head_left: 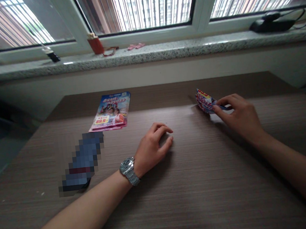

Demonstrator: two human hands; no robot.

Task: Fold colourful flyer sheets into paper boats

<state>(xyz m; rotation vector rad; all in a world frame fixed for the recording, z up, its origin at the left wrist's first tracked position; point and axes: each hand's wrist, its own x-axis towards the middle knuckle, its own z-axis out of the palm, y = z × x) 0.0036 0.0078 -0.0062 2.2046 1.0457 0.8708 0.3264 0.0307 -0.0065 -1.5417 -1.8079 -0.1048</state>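
You've got that big wood-look table, with the leaflets toward its far left. Your left hand is empty, loosely curled, near the middle. Your right hand has the packet pinched by its right end, toward the back, right of centre; can't tell if it touches down. I'd guess it's super light, crinkly, kinda slick, so pinch an edge, don't squash it.

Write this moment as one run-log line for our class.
right hand: grip closed on printed packet | left hand: empty, loosely curled | leaflets: on table, left of both hands
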